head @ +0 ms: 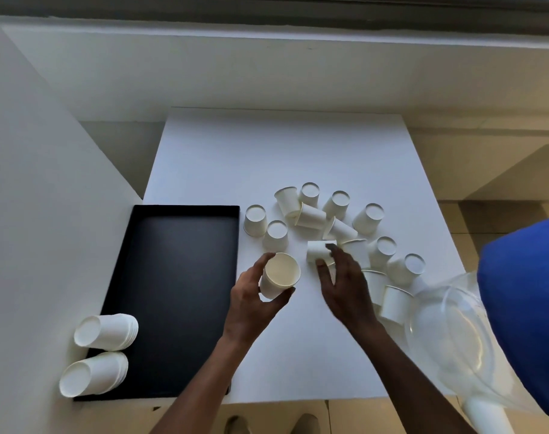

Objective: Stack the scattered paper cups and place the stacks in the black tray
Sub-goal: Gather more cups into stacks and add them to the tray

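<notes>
Both hands were busy with cups, as the head camera showed. The left hand had its fingers and thumb curled round one paper cup, held just above the table with its open top facing up. The right hand was a bit blurry, but its thumb and fingers pinched a second cup that lay tipped on its side, just beside the first one. It looked like the two cups were about to go one inside the other, so a new stack was only starting. The black tray sat on the left part of the table, near the left hand. Two finished stacks, the far stack and the near stack, lay on their sides at the near left corner of the tray and stuck out a little over its left edge. The rest of the tray was bare. More than ten loose cups lay spread out behind and to the right of the hands, some upside down and some tipped over. A clear plastic bag lay at the near right corner, touching a few of them. So some of the job was done, but a lot was left: all those loose cups needed stacking, and the new stacks needed to go in the tray.
</notes>
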A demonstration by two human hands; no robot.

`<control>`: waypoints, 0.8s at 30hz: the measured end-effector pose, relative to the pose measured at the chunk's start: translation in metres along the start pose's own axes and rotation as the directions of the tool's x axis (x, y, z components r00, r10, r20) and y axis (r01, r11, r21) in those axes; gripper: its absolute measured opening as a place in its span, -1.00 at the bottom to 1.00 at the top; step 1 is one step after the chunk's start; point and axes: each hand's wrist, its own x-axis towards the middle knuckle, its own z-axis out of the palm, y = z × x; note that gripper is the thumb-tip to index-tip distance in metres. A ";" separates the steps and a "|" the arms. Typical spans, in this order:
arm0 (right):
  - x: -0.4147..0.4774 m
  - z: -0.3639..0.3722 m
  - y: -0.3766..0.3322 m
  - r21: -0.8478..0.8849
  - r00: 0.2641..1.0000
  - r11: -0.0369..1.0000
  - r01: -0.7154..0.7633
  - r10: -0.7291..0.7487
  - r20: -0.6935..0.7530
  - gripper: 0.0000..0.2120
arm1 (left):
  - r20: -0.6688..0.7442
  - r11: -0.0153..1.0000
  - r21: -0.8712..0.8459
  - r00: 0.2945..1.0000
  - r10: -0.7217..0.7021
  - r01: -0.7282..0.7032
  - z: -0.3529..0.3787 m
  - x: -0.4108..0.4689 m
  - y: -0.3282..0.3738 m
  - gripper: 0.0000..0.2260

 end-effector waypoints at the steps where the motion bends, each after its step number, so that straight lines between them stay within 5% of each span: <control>1: 0.007 0.002 0.011 -0.143 0.998 0.989 -0.048 0.053 0.030 -0.54 | 0.003 1.000 0.000 1.000 -0.002 0.002 0.000 -0.002 -0.001 -0.33; 5: 0.021 0.008 0.037 -0.476 0.941 0.874 -0.093 0.234 0.246 -0.44 | 0.013 1.000 0.003 1.000 -0.005 0.005 0.002 -0.006 -0.002 -0.32; 12: 0.015 0.016 0.045 -0.486 0.956 0.872 -0.056 0.187 0.226 -0.61 | 0.008 1.000 0.026 1.000 -0.017 0.017 0.003 -0.010 -0.004 -0.32; 19: 0.001 -0.015 0.013 -0.174 0.990 0.979 -0.103 0.119 0.081 -0.68 | 0.001 0.996 0.083 0.999 -0.041 0.041 -0.001 -0.009 -0.005 -0.29; 24: -0.010 -0.042 -0.038 0.225 0.982 0.967 0.117 -0.078 -0.175 -0.82 | 0.011 0.994 0.099 0.999 -0.050 0.049 0.003 -0.007 -0.002 -0.26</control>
